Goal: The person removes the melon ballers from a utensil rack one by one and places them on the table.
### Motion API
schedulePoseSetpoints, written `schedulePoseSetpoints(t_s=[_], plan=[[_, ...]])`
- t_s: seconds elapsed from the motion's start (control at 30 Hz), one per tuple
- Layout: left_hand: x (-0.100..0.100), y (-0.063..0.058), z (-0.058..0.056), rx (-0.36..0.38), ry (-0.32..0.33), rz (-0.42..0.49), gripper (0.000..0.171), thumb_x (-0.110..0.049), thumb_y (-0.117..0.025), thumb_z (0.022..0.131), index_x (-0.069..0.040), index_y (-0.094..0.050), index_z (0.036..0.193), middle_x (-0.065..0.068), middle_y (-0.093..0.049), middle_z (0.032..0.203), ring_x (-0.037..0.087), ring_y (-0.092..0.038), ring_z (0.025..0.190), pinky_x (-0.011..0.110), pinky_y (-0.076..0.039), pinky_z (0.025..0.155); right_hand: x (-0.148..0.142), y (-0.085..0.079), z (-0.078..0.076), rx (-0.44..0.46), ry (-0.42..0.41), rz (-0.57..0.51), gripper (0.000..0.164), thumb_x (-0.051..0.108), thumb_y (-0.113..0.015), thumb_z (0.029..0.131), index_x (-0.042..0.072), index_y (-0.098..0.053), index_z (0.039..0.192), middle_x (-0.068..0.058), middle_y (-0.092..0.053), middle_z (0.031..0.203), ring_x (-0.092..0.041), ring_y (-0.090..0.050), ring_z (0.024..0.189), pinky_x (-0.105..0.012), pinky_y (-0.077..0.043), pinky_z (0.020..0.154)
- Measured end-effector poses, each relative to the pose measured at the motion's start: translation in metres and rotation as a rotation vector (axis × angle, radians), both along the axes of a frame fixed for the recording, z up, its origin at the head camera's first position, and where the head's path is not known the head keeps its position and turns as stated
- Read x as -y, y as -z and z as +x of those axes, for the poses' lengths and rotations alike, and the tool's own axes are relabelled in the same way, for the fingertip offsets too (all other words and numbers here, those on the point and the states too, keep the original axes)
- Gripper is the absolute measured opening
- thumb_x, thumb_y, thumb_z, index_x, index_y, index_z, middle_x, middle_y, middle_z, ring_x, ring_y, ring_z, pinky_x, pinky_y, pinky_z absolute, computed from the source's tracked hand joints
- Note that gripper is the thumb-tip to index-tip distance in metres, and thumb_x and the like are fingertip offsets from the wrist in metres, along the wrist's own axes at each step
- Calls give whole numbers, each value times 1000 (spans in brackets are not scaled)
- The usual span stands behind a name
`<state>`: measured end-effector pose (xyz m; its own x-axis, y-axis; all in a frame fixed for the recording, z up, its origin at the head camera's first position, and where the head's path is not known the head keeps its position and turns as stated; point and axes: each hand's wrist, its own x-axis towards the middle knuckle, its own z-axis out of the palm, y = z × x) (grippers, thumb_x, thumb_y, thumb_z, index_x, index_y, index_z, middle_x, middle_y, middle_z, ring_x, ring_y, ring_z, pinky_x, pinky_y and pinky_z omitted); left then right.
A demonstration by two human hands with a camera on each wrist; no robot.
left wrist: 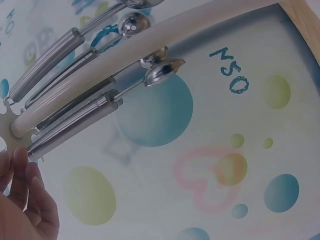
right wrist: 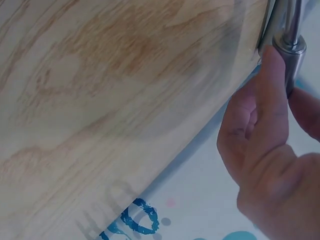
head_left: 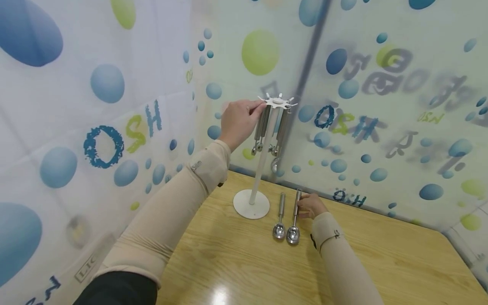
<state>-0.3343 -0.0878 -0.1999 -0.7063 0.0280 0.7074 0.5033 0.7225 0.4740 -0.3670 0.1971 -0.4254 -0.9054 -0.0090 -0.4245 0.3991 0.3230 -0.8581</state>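
On the table [head_left: 213, 262], the round base [head_left: 241, 205] of the white rack [head_left: 263, 156] shows only in the head view. My left hand [head_left: 240, 120] pinches the rack's top; my right hand [head_left: 311, 206] pinches one scoop [head_left: 292, 235] by its handle, just beside another scoop [head_left: 279, 231].

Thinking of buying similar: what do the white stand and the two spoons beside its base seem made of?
White stand: painted metal or plastic, unclear which; smooth, faintly glossy. Spoons: probably stainless steel; bowls show mirror-like highlights, handles look duller, perhaps brushed.

A rack [head_left: 263, 156] stands on the counter [head_left: 221, 254], utensils [head_left: 281, 129] hanging from its top [head_left: 277, 101], two scoops [head_left: 279, 231] right of its base [head_left: 243, 208].
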Motion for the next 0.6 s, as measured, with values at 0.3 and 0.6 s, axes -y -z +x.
schedulePoseSetpoints(t_s=[0.3, 0.6], plan=[[-1, -2, 2, 16, -14, -8, 29, -33, -63, 102, -20, -72, 127, 0, -76, 110, 14, -68, 84, 40, -44, 98, 1, 9, -5, -17, -28, 130, 50, -3, -50, 101, -14, -36, 147, -34, -48, 138, -44, -54, 124, -49, -54, 93], [0, -1, 0, 14, -20, -9, 31, -35, -62, 103, -21, -71, 128, -1, -77, 102, 13, -59, 69, 36, -44, 81, 6, 29, -11, -101, -44, 316, 41, -6, -55, 94, -18, -53, 132, -36, -57, 128, -43, -63, 111, -42, -61, 74]])
